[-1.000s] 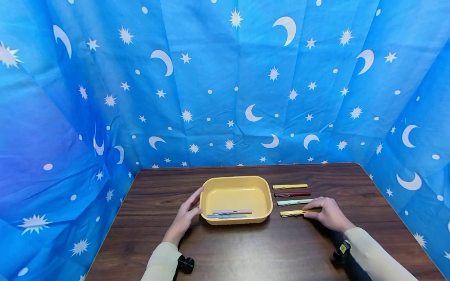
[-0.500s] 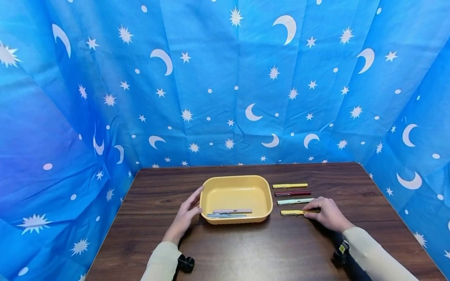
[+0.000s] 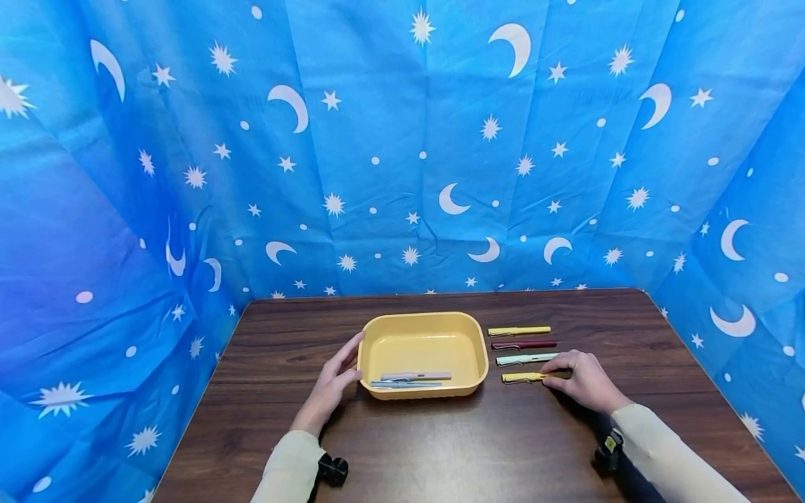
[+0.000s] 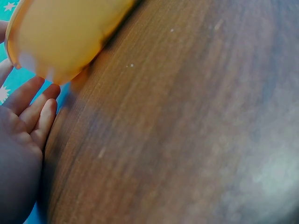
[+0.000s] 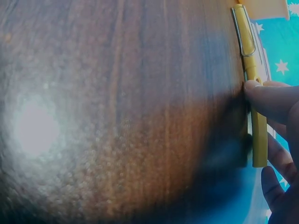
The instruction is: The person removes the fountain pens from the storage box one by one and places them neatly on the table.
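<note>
A yellow tray [image 3: 423, 323] stands on the table with a grey-lilac pen [image 3: 421, 376] and a light blue pen [image 3: 405, 384] lying near its front wall. My left hand [image 3: 327, 388] touches the tray's left side with fingers fairly straight. In the left wrist view, the fingers [image 4: 35, 105] meet its outer wall. To the tray's right, my right hand [image 3: 585, 381] pinches the nearest yellow pen [image 3: 520, 378] between thumb and fingers. The right wrist view shows that pen's wire clip [image 5: 246, 42] and its plain end below the thumb.
Behind the pinched pen, a pale green pen [image 3: 518, 360], a dark red pen [image 3: 523, 345] and another yellow pen [image 3: 519, 331] lie in a row. A blue curtain [image 3: 390, 140] with moons and stars surrounds the brown wooden table [image 3: 428, 447].
The head view has shifted very slightly. Both hands keep their places at the tray and the yellow pen.
</note>
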Demonstrator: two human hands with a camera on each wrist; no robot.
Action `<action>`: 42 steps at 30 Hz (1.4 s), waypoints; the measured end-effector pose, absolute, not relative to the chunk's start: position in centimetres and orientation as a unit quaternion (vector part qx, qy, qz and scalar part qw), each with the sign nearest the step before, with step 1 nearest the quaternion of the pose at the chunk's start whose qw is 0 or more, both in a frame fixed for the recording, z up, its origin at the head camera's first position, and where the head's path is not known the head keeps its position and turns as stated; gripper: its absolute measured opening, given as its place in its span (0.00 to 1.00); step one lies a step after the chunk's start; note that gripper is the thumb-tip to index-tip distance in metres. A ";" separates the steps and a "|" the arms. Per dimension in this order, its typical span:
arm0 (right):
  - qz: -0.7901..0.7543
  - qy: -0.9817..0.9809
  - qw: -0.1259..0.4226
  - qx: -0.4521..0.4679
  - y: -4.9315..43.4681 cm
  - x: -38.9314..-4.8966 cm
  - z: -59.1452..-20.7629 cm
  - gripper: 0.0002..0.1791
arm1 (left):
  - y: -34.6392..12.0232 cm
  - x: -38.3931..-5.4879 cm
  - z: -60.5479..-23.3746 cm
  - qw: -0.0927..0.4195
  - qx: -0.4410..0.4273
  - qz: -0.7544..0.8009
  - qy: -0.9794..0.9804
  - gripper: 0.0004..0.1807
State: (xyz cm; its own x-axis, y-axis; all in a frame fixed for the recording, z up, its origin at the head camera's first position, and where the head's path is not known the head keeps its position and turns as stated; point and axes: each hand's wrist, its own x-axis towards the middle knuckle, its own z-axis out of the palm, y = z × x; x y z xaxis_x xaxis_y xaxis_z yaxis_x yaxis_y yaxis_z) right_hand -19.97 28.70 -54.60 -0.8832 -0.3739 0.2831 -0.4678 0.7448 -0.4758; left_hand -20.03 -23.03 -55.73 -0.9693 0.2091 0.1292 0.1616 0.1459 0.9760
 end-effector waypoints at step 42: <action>0.280 -0.934 0.077 0.208 28.7 -20.0 -54.7 0.10 | -23.0 -19.9 -55.7 0.023 0.112 0.643 0.758 0.41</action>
